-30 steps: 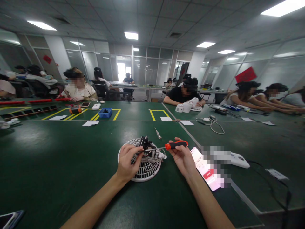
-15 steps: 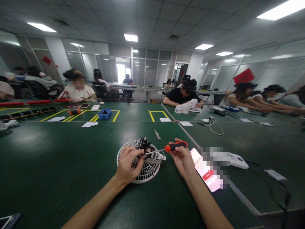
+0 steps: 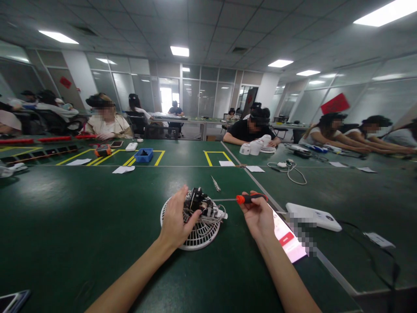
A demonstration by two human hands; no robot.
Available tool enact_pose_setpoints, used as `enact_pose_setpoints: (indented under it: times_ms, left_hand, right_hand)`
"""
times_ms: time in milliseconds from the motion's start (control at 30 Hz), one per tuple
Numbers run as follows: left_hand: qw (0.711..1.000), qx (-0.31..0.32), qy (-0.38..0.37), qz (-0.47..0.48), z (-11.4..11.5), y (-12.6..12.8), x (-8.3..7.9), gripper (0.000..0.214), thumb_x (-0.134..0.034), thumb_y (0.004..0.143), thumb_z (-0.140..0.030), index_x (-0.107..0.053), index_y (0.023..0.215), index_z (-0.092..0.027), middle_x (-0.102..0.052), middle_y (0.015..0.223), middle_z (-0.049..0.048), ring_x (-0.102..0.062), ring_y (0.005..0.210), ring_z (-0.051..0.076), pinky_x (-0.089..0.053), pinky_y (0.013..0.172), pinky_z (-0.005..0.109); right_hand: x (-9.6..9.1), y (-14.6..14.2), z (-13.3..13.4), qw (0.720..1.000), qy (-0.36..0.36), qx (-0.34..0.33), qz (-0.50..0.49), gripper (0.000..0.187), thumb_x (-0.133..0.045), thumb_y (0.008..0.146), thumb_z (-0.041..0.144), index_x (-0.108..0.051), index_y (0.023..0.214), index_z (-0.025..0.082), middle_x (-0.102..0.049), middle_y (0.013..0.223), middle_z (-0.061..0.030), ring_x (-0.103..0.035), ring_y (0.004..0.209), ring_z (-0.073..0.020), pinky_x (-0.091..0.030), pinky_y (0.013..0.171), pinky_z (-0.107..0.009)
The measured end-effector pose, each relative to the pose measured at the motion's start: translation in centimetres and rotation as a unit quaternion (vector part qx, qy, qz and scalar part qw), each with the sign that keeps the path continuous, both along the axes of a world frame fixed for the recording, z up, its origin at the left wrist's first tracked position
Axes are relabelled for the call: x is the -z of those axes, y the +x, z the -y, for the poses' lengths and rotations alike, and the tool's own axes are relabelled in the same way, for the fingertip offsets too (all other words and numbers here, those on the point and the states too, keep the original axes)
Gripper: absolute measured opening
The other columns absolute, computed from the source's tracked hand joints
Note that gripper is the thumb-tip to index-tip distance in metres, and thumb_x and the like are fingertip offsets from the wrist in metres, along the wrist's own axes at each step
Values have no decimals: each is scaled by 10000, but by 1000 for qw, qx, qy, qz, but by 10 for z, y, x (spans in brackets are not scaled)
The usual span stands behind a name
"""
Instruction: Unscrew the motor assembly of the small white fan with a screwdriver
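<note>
A white round fan grille lies on the green table with a black motor assembly and pale wires on top. My left hand is at the left side of the assembly, fingers stretched out and thumb apart, touching or nearly touching it. In my right hand is a screwdriver with a red and black handle. Its shaft points left, the tip close to the motor assembly; whether it touches I cannot tell. Beyond the grille lies a small clear-handled screwdriver.
A lit phone lies beside my right forearm, partly hidden by it, with a white device and black cable farther right. A blue bin and paper sheets lie toward the far side. Across the table a person works at white parts.
My left fingers have opened out from their pinch at the motor assembly. My right hand has drawn the screwdriver to the right, its tip leaving the spot by the left fingers.
</note>
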State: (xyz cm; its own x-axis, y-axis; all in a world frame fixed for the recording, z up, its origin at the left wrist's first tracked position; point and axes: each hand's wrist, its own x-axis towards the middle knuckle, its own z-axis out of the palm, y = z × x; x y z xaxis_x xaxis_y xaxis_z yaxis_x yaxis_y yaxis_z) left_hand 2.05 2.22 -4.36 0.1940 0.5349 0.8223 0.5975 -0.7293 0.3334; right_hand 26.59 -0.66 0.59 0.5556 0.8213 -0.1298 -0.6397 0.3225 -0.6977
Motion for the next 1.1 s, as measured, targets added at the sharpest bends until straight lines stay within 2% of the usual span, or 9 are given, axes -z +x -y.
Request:
enact_pose_setpoints:
  times_ms: [100, 200, 367, 533, 767, 967, 1100]
  left_hand:
    - [997, 11, -70, -22, -3, 1, 5, 622, -601, 969, -393, -361, 1512, -206, -598, 1417, 158, -597, 1294, 305, -522, 1072, 523]
    - [995, 13, -99, -20, -3, 1, 4, 487, -593, 973, -371, -474, 1419, -216, -647, 1346, 122, -633, 1229, 281, -537, 1048, 489]
    - [997, -18, -79, -5, 1, -1, -8, 400, -636, 916, -312, -557, 1293, -202, -697, 1167, 96, -669, 1080, 262, -574, 955, 443]
    - [997, -53, -61, -15, 3, -3, -17, 399, -647, 838, -272, -575, 1222, -192, -681, 1051, 82, -663, 984, 260, -586, 887, 436]
    - [995, -86, -54, -5, 3, -6, -13, 599, -647, 816, -294, -456, 1374, -189, -644, 1108, 98, -663, 951, 257, -592, 840, 424]
    - [996, -82, -37, -21, 4, -6, -13, 544, -617, 851, -305, -465, 1363, -203, -601, 1039, 74, -642, 905, 240, -590, 795, 398]
    - [995, -79, -51, -25, 5, -5, -17, 518, -631, 885, -394, -493, 1349, -209, -593, 1058, 70, -643, 903, 230, -590, 784, 387]
  right_hand:
    - [0, 2, -1, 999, -13, 28, -16, 201, -626, 555, 79, -607, 710, 206, -681, 671, 12, -698, 721, -145, -634, 627, -247]
    - [0, 4, -2, 998, -26, 51, -27, 178, -609, 557, 74, -576, 673, 205, -650, 639, 26, -692, 714, -141, -637, 622, -247]
    - [3, 6, -4, 996, -55, 60, -20, 167, -601, 586, 78, -560, 686, 204, -661, 664, 9, -682, 707, -137, -641, 629, -248]
    - [7, 4, -5, 997, -62, 52, -2, 180, -620, 594, 83, -547, 702, 206, -646, 669, 21, -691, 710, -148, -647, 636, -263]
    - [14, -1, -5, 997, -64, 35, 16, 196, -656, 588, 110, -555, 725, 208, -649, 673, 26, -698, 727, -165, -649, 622, -275]
    - [22, -2, -6, 998, -47, 15, 32, 202, -679, 596, 113, -561, 726, 214, -661, 692, 23, -715, 778, -176, -656, 662, -280]
    - [26, 0, -7, 998, -47, 5, 34, 210, -691, 607, 118, -556, 736, 215, -673, 707, 16, -728, 782, -185, -661, 682, -289]
